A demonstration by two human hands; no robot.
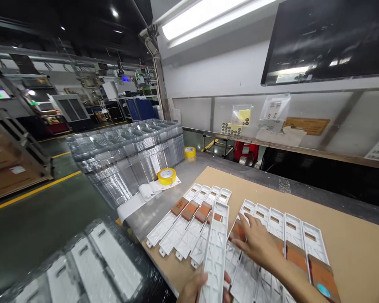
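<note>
My left hand is wrapped round the lower end of a long white plastic panel, ribbed, with a slot near its top. This panel is raised and tilted over the others. My right hand has its fingers spread over the right-hand row, beside a brown band on the nearest panel there; whether it touches is unclear. In the left row, several white panels lie side by side, each crossed by a brown band. More banded panels lie under and beyond my right forearm.
Brown cardboard covers the bench. Yellow tape rolls and a white label strip lie at its left. Stacked clear plastic trays stand behind. At lower left, a tray holds white panels. A dark screen hangs above.
</note>
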